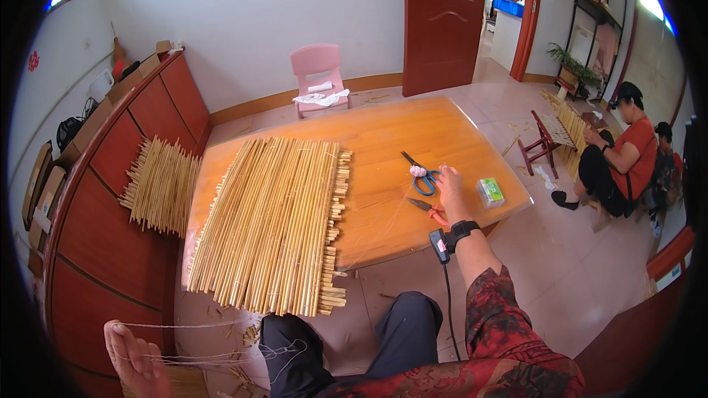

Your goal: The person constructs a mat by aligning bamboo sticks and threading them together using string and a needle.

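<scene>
Room: pale walls; red door point(445, 22) beyond the table point(383, 129), red cabinet point(110, 206) left of it, 1 seated co-worker point(633, 147) well to its right.
Stick mat: point(265, 221) on the table's left half, its near end jutting past the near edge.
Left hand: point(136, 357) off the table's near left corner, fingers bent and holding pale thread point(173, 326) in several slack strands.
Right hand: point(451, 188) over the table's right half, fingers beside the blue-handled scissors point(420, 180); cannot tell whether they grip.
Table's right side: red-handled pliers point(437, 215) near the wrist, small green-and-white box point(490, 192) beyond.
Progress: sticks lie side by side, so the mat looks largely assembled; its right border is ragged, and the slack thread suggests tying remains.
</scene>
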Available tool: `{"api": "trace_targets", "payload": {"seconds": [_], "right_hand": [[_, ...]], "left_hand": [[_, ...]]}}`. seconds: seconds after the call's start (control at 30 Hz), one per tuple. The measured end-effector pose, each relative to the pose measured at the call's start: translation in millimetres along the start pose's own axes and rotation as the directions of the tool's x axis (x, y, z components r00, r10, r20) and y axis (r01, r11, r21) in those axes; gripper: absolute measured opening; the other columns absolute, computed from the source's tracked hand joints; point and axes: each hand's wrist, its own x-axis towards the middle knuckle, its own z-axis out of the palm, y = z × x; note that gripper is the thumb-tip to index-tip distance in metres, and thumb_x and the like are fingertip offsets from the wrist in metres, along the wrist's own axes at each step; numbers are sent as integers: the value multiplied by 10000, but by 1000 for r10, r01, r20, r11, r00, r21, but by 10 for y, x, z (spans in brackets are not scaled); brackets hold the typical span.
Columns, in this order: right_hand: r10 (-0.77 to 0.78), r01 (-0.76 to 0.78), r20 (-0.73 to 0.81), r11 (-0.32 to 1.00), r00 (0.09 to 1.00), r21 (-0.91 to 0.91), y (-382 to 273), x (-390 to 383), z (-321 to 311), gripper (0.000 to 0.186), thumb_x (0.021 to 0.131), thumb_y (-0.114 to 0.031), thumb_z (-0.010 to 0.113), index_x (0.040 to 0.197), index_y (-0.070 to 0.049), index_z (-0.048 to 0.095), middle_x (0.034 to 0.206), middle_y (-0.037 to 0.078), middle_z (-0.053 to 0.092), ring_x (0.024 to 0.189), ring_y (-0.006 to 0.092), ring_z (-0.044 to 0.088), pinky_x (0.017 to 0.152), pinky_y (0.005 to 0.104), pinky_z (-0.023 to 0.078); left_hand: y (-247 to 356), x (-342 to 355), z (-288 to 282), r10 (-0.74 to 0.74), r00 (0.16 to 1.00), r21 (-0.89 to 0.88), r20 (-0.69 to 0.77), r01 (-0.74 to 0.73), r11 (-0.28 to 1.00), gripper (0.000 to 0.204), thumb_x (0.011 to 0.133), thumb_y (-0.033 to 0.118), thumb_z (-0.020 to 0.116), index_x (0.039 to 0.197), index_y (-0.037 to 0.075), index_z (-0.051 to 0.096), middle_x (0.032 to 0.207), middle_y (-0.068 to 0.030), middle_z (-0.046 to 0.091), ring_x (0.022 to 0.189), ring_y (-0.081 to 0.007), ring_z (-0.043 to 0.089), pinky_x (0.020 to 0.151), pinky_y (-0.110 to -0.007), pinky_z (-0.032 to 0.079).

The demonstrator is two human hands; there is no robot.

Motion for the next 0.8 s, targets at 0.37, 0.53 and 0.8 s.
{"api": "trace_targets", "payload": {"seconds": [0.37,0.53,0.8], "right_hand": [[99,24,614,982,783,-189,-74,-793,935,223,826,-219,502,897,-9,527,778,83,550,712,213,607,537,283,499],[63,30,461,981,885,-193,424,-352,953,195,822,-182,508,868,4,543,724,67,538,656,164,579,491,266,472],[-70,73,300,997,951,2,221,-17,489,215,806,-195,539,913,-9,535,834,86,578,754,172,578,627,253,469]], "left_hand": [[169,-196,-220,-207,978,-329,-2,195,924,109,888,116,421,878,28,486,566,56,304,475,-18,281,415,-162,238],[112,-271,-672,-233,972,-272,9,227,935,37,843,37,433,855,14,459,651,14,331,540,-78,339,472,-195,304],[-188,-129,-1058,42,968,355,-248,50,934,68,857,52,435,846,11,489,657,-1,350,566,-91,358,514,-170,323]]}}
